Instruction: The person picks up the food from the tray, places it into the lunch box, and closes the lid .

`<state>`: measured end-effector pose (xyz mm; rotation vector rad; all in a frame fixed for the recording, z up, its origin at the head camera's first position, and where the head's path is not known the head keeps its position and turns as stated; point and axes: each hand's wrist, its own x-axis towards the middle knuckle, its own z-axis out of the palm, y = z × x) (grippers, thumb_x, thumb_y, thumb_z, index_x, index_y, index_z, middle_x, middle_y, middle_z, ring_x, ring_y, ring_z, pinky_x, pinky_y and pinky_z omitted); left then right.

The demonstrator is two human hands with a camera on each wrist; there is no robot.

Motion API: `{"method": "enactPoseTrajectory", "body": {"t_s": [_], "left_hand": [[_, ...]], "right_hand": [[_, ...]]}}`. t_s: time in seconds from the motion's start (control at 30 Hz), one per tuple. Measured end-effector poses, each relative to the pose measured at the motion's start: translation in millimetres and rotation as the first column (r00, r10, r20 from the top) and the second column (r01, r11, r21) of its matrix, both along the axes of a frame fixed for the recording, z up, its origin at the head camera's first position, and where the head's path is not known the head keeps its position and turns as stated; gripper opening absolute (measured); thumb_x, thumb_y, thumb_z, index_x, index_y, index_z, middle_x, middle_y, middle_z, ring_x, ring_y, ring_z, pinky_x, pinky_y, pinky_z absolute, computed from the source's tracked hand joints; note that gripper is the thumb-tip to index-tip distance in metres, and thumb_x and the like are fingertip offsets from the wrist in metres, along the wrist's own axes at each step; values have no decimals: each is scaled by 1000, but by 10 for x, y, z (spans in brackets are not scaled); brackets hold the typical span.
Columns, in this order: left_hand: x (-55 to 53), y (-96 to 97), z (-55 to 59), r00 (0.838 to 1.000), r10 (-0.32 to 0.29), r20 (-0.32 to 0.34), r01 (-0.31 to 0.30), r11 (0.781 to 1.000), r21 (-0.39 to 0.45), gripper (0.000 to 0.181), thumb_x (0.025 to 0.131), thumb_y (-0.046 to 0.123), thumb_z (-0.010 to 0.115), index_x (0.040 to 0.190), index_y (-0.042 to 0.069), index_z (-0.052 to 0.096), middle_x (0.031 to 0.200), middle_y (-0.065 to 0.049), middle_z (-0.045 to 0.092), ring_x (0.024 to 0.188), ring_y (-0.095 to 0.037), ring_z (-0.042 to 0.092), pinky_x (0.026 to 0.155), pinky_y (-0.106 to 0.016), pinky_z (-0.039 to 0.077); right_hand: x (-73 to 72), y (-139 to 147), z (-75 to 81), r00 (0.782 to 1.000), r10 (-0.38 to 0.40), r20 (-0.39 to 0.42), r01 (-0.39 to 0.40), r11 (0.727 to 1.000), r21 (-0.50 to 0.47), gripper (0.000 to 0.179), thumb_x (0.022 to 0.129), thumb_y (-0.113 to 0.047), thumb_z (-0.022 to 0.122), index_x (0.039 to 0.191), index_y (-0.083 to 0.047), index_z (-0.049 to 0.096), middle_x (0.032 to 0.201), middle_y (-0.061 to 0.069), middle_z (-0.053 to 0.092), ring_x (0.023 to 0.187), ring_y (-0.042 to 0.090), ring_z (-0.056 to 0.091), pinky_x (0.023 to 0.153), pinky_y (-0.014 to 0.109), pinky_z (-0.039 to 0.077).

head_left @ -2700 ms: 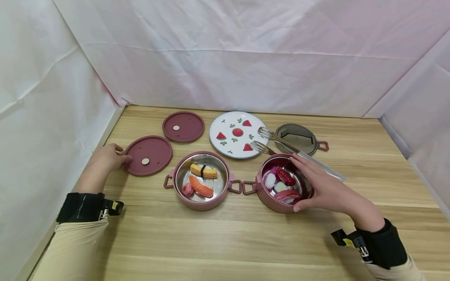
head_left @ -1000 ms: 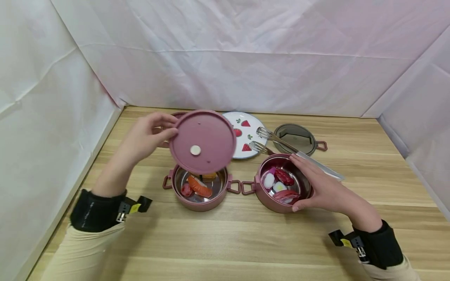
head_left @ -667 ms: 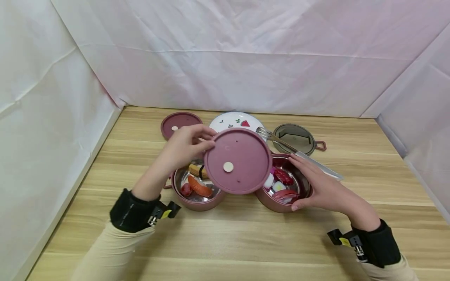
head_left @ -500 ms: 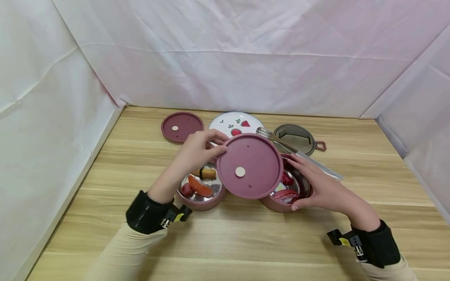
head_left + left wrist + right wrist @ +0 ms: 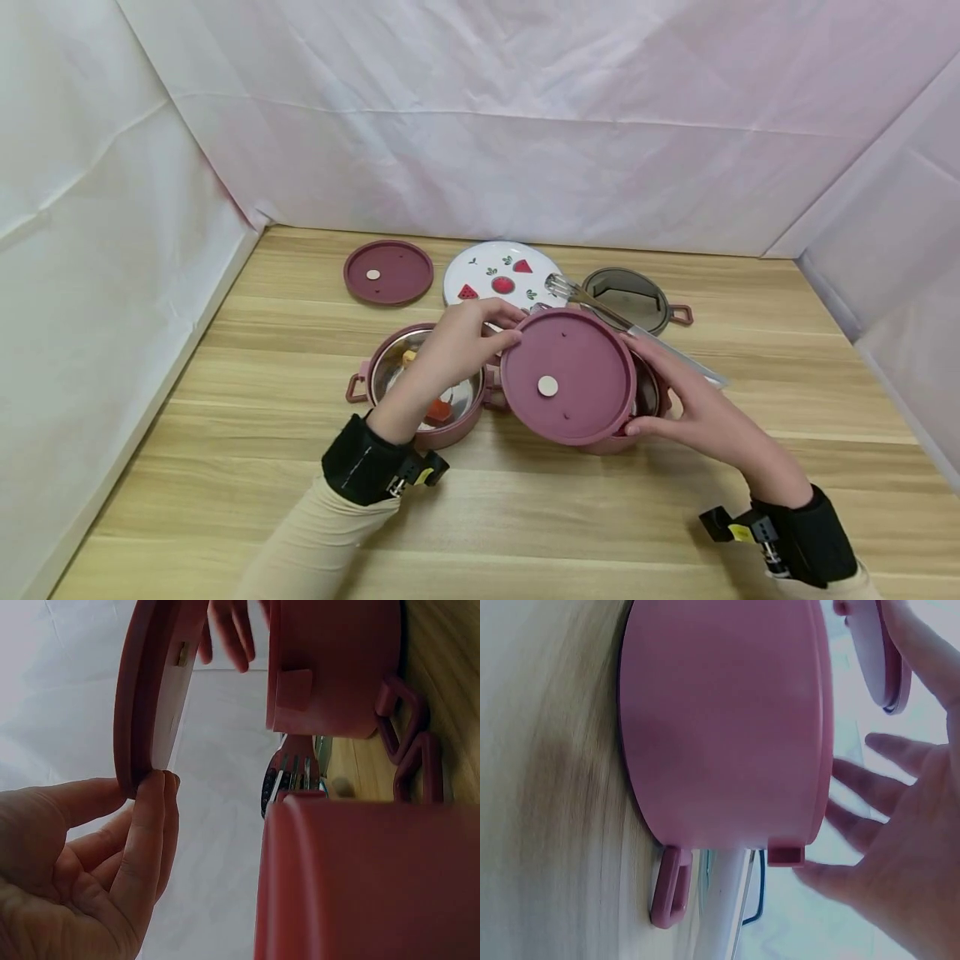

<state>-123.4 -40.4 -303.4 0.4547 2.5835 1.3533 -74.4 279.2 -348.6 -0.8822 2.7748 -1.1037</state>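
Note:
A round dusky-pink lid [image 5: 588, 358] with a pale round spot is pinched at its left edge by my left hand [image 5: 461, 342]. Tilted, it hovers over the right pink pot [image 5: 609, 446] and hides most of its inside. The left wrist view shows a gap between lid and pot. My right hand [image 5: 701, 412] lies spread at that pot's right side, its fingers [image 5: 866, 784] at the rim. Under my left forearm stands the left pot [image 5: 459, 433], with yellow and orange toy food [image 5: 438, 412] partly visible inside.
Behind the pots lie a smaller maroon lid [image 5: 388, 273], a white plate [image 5: 468, 262] with watermelon pictures and a dark see-through lid [image 5: 630, 296] with a handle. A fork [image 5: 562, 287] and a knife [image 5: 686, 358] lie near the right pot. White cloth walls enclose the table.
My left hand has picked the lid up from the table's left side and carried it rightward, over the left pot to the right one. My right hand stays by the right pot.

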Motion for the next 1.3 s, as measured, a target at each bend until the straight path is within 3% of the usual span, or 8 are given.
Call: {"method": "enactPoseTrajectory", "body": {"t_s": [0.2, 0.37, 0.53, 0.63, 0.73, 0.8, 1.03, 1.3], "left_hand": [[-9, 72, -34, 1000, -6, -12, 6, 1000, 19, 26, 95, 20, 69, 120, 14, 71, 112, -4, 75, 84, -13, 72, 71, -24, 58], [19, 116, -66, 997, 12, -80, -15, 999, -36, 31, 95, 22, 69, 125, 18, 71, 122, -8, 66, 89, -16, 67, 85, -31, 54], [64, 199, -89, 989, 10, -148, -19, 998, -60, 43, 95, 21, 69, 137, 18, 63, 128, -12, 62, 116, -25, 61, 103, -40, 49], [95, 264, -121, 987, -21, -162, 16, 999, -34, 52, 96, 21, 67, 145, 18, 53, 136, -12, 60, 130, -25, 56, 112, -41, 44], [137, 339, -159, 985, -74, -154, 72, 997, -22, 60, 98, 24, 65, 152, 18, 42, 147, -12, 51, 139, -25, 48, 116, -42, 39], [162, 402, -189, 984, -109, -140, 108, 994, -11, 63, 99, 25, 63, 155, 15, 36, 153, -11, 45, 143, -24, 43, 119, -42, 36], [222, 611, -320, 982, -151, -113, 149, 988, -25, 63, 101, 15, 55, 157, 11, 26, 162, -9, 32, 150, -19, 31, 123, -36, 29], [242, 778, -498, 978, -147, -152, 125, 982, -144, 61, 102, 11, 52, 156, 5, 25, 162, -13, 29, 153, -24, 25, 126, -42, 18]], "right_hand": [[43, -1, 50, 998, 18, -65, -21, 999, -49, 97, 74, 0, 84, 156, -14, 34, 162, 10, 33, 152, 0, 19, 110, 3, 24], [65, 29, 50, 992, 14, -128, -21, 999, -50, 96, 71, 3, 84, 154, -9, 37, 159, 14, 38, 150, 1, 26, 113, 5, 24], [85, 59, 3, 985, -57, -163, 53, 998, -28, 92, 72, 0, 84, 153, -11, 41, 156, 10, 43, 150, 4, 25, 113, 8, 24], [106, 68, -18, 976, -124, -177, 123, 992, -19, 87, 74, -4, 84, 151, -15, 44, 153, 7, 48, 150, 8, 25, 119, 35, 30], [136, 82, -47, 959, -188, -211, 187, 982, -26, 84, 73, -11, 86, 148, -16, 49, 148, 12, 52, 148, 10, 27, 111, 64, 32], [160, 101, -71, 944, -225, -243, 224, 974, -33, 83, 71, -14, 88, 146, -15, 52, 145, 17, 54, 147, 10, 28, 105, 71, 32], [248, 168, -193, 906, -279, -317, 291, 957, -9, 83, 63, -12, 92, 140, -9, 58, 140, 20, 57, 143, 13, 33, 116, 39, 30], [290, 217, -290, 889, -287, -356, 307, 952, -1, 83, 58, -14, 94, 135, -7, 62, 140, 18, 57, 138, 23, 38, 112, 37, 30]]}}
